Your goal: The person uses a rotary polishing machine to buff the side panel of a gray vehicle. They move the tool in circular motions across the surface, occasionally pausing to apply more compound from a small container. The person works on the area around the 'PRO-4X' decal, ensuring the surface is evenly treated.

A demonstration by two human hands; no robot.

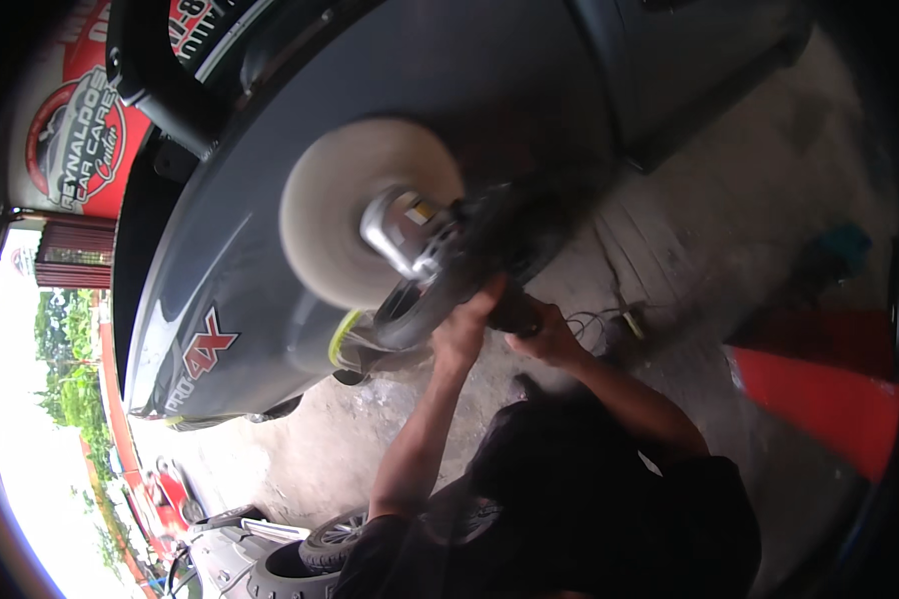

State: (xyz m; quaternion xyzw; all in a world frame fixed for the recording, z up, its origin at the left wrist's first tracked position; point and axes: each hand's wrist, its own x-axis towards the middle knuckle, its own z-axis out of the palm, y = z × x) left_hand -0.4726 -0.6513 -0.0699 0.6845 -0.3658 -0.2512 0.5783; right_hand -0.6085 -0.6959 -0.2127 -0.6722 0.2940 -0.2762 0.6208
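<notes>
Both of my hands are on a rotary polisher (404,224) with a metal head and a dark body. Its round white buffing pad (330,217) looks blurred and lies against or close to the dark grey side panel (240,247) of a pickup truck. My left hand (468,322) is closed around the tool's body or handle, close behind the head. My right hand (543,333) grips the black rear part of the polisher. The fingers of both hands are partly hidden by the tool.
Below the panel is the truck's tyre (412,314), with plastic sheeting and yellow-green tape (341,337) at the wheel arch. A cord (588,318) lies on the concrete floor. A red object (816,404) is at the right; a vehicle wheel (337,539) stands at the bottom.
</notes>
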